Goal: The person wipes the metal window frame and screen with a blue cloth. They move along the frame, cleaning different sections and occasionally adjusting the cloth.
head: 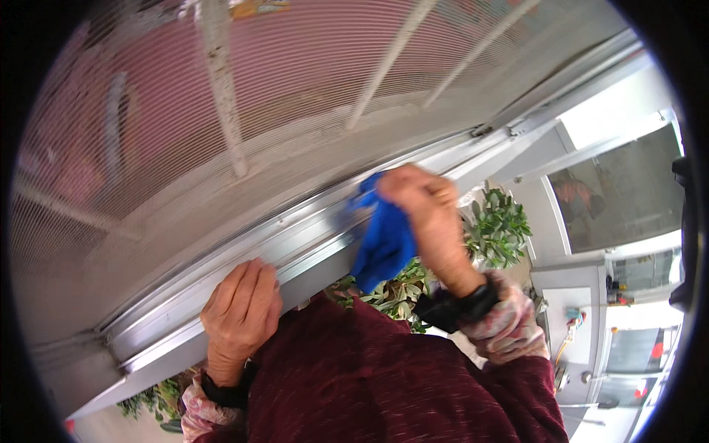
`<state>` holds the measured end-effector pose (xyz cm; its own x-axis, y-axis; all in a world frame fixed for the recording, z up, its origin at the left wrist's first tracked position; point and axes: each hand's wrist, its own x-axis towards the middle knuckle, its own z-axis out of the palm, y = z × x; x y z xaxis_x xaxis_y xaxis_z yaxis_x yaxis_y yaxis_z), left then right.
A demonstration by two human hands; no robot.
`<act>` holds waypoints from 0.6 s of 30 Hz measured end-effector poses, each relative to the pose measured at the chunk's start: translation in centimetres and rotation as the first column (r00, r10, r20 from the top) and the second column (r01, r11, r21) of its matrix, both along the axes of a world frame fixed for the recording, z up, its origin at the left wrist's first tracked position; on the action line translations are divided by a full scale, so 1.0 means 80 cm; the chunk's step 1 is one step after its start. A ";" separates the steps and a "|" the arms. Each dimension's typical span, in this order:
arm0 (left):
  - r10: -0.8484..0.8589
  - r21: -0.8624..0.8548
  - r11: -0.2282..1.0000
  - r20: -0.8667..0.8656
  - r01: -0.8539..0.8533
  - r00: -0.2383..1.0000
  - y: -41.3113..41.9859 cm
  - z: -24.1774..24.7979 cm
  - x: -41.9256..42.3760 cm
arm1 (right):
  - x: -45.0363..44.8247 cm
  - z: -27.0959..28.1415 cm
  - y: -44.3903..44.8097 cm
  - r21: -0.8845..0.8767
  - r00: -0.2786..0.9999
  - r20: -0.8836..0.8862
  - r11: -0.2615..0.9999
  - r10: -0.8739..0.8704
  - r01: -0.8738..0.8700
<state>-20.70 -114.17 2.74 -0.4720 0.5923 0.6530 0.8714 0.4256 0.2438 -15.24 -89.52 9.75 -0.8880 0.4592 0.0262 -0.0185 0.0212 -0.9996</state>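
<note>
My right hand (424, 199) is closed on a blue cloth (388, 241) over the aluminium window track (304, 227). The cloth's upper end is bunched at my fingers, and its lower part hangs over the track's inner edge. Motion blurs this hand and the cloth. Further left, my left hand (243, 310) rests on the inner rail of the same track, its fingers close together. Its palm side is hidden, so whether it grips the rail cannot be told. Several grooves run along the silvery track, with small dark specks in them.
Beyond the track are a ribbed insect screen (310, 66) and whitish bars (221, 94). Leafy potted plants (496, 227) stand below the sill at right, with more foliage (155, 398) at lower left. An opened window sash (615, 188) stands at far right.
</note>
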 end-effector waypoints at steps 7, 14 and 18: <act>-0.002 0.025 1.000 -0.012 0.003 1.000 0.000 -0.001 0.001 | -0.004 0.004 0.053 0.359 0.979 0.052 0.918 -0.198 0.167; 0.073 0.011 0.997 -0.067 -0.072 0.995 0.000 -0.003 0.000 | -0.017 -0.044 0.064 0.810 0.973 -0.196 0.538 -0.123 0.232; 0.089 0.009 0.996 -0.081 -0.089 0.993 -0.001 -0.005 0.000 | -0.014 -0.052 0.063 0.670 0.964 -0.227 0.696 -0.141 0.260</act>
<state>-20.68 -114.26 2.32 -0.4680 0.5467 0.6943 0.8471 0.5014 0.1761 -16.38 -84.48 5.62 -0.7346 0.4266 0.5276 -0.0756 0.7213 -0.6885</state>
